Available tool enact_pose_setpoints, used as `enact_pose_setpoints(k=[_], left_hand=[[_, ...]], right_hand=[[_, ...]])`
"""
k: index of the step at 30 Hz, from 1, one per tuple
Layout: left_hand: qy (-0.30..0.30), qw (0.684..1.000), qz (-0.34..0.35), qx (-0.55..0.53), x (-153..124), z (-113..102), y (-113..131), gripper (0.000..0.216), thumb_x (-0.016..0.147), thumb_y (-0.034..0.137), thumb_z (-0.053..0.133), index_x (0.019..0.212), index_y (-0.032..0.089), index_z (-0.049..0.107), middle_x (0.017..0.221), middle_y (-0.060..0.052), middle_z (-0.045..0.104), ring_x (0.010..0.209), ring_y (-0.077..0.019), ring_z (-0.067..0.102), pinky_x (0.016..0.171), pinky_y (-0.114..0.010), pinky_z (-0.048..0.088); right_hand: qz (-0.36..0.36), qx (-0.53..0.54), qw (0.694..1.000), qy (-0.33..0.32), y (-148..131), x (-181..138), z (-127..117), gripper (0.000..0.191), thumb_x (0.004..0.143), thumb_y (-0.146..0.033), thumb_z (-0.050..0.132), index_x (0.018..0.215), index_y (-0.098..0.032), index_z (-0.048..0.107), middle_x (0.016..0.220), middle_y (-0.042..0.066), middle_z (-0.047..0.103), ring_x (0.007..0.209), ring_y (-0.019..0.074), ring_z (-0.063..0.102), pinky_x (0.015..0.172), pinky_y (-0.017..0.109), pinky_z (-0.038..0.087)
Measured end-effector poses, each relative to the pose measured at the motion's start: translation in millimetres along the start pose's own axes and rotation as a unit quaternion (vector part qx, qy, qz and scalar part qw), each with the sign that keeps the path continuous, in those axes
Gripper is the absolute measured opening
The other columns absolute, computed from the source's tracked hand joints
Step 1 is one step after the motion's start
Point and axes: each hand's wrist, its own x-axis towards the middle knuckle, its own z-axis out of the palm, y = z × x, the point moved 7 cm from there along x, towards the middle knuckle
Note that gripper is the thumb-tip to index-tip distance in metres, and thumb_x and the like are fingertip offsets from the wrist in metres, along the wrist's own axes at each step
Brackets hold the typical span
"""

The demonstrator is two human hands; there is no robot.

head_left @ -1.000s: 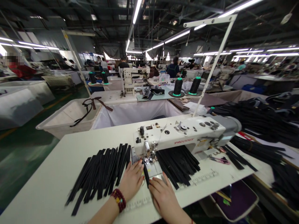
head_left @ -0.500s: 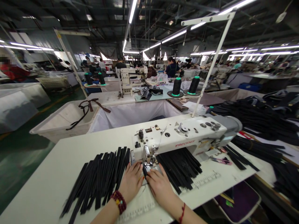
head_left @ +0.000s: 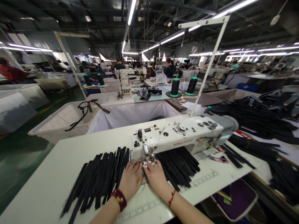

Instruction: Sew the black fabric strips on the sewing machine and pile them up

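Observation:
A white sewing machine (head_left: 174,133) stands on the pale table, its presser foot (head_left: 146,160) right in front of my fingertips. My left hand (head_left: 131,180) lies palm down left of the foot, its fingers stretched flat toward the needle area. My right hand (head_left: 156,177) is close beside it, fingers bent and bunched at the foot; whatever is under them is hidden. A spread of black strips (head_left: 100,177) lies left of my left hand. More black strips (head_left: 178,166) lie right of my right hand, partly under the machine's arm.
Pink-handled snips (head_left: 218,159) lie on the right of the table. Behind the machine, a bin with a white liner (head_left: 126,116) adjoins the table. Black thread cones (head_left: 174,87) stand farther back. Dark fabric (head_left: 254,115) is piled at right. A co-worker (head_left: 170,68) is in the distance.
My right hand has moved forward and slightly left, up to the presser foot. The short black piece seen between my hands is now covered. My left hand has barely moved.

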Motion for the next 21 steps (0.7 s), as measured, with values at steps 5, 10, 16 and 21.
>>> enact_pose_setpoints(k=[5, 10, 16, 21], left_hand=[[0.013, 1.000, -0.008, 0.003, 0, 0, -1, 0.042, 0.092, 0.025, 0.052, 0.131, 0.012, 0.058, 0.132, -0.016, 0.064, 0.129, -0.0322, 0.052, 0.112, -0.056, 0.035], [0.020, 1.000, -0.005, -0.002, 3, 0, -3, 0.041, 0.092, 0.029, 0.052, 0.131, 0.015, 0.059, 0.130, -0.014, 0.066, 0.127, -0.0318, 0.053, 0.113, -0.056, 0.033], [0.058, 0.997, 0.020, 0.043, -1, 2, -10, 0.039, 0.090, 0.029, 0.052, 0.124, 0.017, 0.065, 0.126, -0.012, 0.070, 0.121, -0.0303, 0.060, 0.107, -0.052, 0.042], [0.175, 0.982, 0.066, 0.035, 4, 8, -22, 0.032, 0.083, 0.033, 0.056, 0.110, 0.034, 0.073, 0.112, -0.004, 0.076, 0.103, -0.0310, 0.071, 0.085, -0.051, 0.056]], right_hand=[[0.012, 0.016, 1.000, 0.000, -4, -37, -19, 0.022, 0.089, -0.012, 0.061, 0.109, -0.021, 0.064, 0.096, 0.005, 0.065, 0.094, 0.0227, 0.057, 0.103, 0.044, 0.033], [0.027, 0.080, 0.996, 0.030, -1, -87, -42, 0.032, 0.086, -0.012, 0.058, 0.114, -0.025, 0.061, 0.098, 0.001, 0.063, 0.095, 0.0200, 0.058, 0.113, 0.045, 0.022], [-0.016, 0.073, 0.993, 0.091, -1, -88, -24, 0.022, 0.086, -0.018, 0.058, 0.107, -0.022, 0.062, 0.098, 0.002, 0.066, 0.093, 0.0195, 0.061, 0.118, 0.049, 0.017], [0.008, -0.081, 0.994, 0.074, 1, -84, -15, 0.008, 0.096, -0.028, 0.060, 0.092, -0.026, 0.066, 0.089, -0.003, 0.067, 0.076, 0.0141, 0.062, 0.100, 0.043, 0.046]])
